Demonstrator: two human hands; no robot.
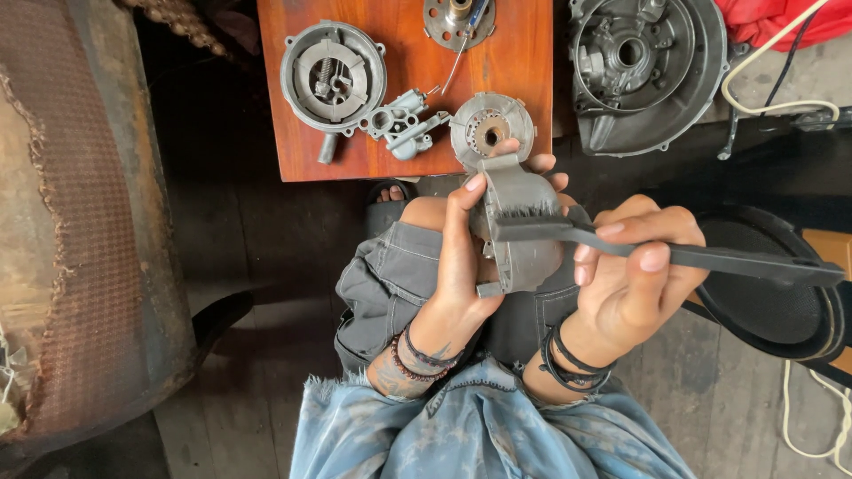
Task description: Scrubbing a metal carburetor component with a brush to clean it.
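Note:
My left hand (pixel 459 266) grips a grey cast metal engine part (pixel 522 235) over my lap, fingers wrapped around its left and far edges. My right hand (pixel 632 275) holds a black brush (pixel 710 258) by its long flat handle. The brush's bristle end lies across the upper face of the metal part. Both wrists carry dark bracelets.
A red-brown wooden board (pixel 408 133) lies ahead, bearing a round metal housing (pixel 333 75), a small carburettor-like piece (pixel 404 122), a round rotor part (pixel 490 129) and another disc (pixel 457 19). A large engine cover (pixel 643 71) sits to the right, a black round pan (pixel 768 302) beside my right hand.

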